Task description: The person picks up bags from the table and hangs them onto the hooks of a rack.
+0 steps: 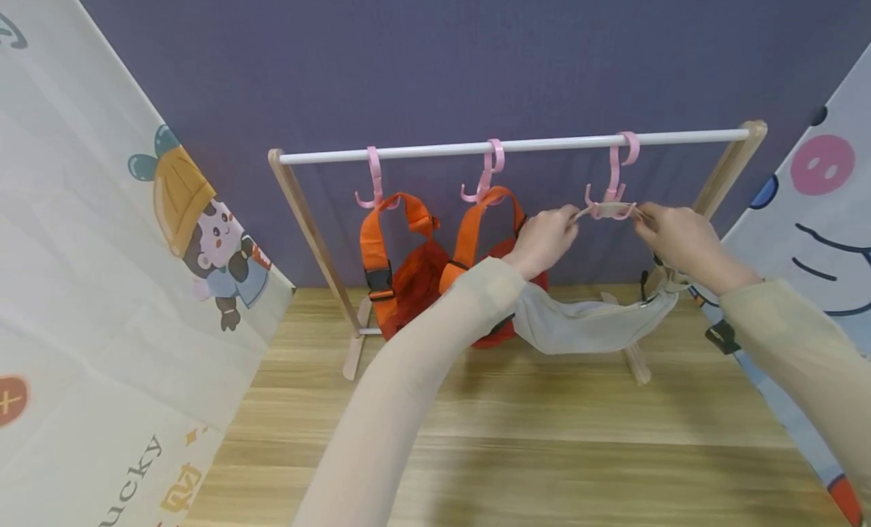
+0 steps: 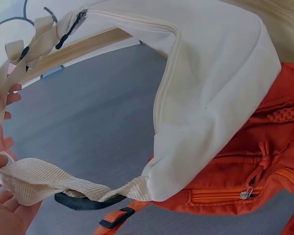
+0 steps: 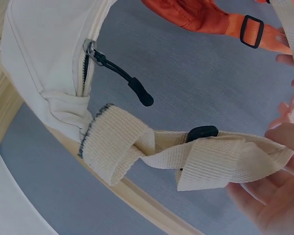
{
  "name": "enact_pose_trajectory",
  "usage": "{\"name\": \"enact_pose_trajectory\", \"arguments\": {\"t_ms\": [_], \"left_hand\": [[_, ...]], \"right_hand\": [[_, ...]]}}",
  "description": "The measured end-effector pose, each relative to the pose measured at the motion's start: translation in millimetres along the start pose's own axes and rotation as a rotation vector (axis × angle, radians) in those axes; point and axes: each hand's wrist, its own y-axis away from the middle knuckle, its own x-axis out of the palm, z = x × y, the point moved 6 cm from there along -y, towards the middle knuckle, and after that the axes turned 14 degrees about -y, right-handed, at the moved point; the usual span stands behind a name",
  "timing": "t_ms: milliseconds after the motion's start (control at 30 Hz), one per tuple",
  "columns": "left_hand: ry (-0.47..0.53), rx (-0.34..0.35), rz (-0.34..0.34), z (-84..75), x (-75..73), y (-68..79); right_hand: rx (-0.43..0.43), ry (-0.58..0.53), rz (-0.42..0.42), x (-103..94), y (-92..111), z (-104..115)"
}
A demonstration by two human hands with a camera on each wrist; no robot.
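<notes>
A cream waist bag [image 1: 585,327] hangs below its webbing strap [image 1: 611,209], which lies across the prongs of the rightmost pink hook [image 1: 615,181]. To the left of that hook, my left hand [image 1: 546,238] pinches the strap; my right hand [image 1: 680,238] grips it on the other side. In the left wrist view the strap [image 2: 44,177] is twisted beside the left fingers. Folded webbing [image 3: 213,161] and a black zipper pull [image 3: 137,90] show in the right wrist view. Part of the bag is hidden behind my left forearm.
Two orange bags hang by straps [image 1: 373,243] from the other pink hooks [image 1: 374,181], left of the cream bag. A white rail [image 1: 435,150] on wooden legs [image 1: 316,243] carries the hooks. Beneath is a wood-grain surface [image 1: 544,466]; printed sheets [image 1: 75,232] flank both sides.
</notes>
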Motion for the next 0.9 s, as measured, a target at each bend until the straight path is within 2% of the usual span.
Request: {"name": "enact_pose_trajectory", "arguments": {"t_ms": [200, 467, 733, 900], "left_hand": [[0.003, 0.014, -0.029, 1.5, 0.5, 4.8], [0.022, 0.027, -0.055, 5.1, 3.9, 10.7], [0.042, 0.018, -0.051, 10.5, 5.0, 18.9], [0.062, 0.004, -0.014, 16.1, 5.7, 25.3]], "right_hand": [[0.029, -0.007, 0.016, 1.4, 1.0, -4.4], [0.115, -0.023, 0.059, 4.7, 1.0, -14.1], [0.108, -0.033, 0.023, 5.2, 4.7, -15.3], [0.095, -0.052, -0.007, 4.7, 7.2, -14.4]]}}
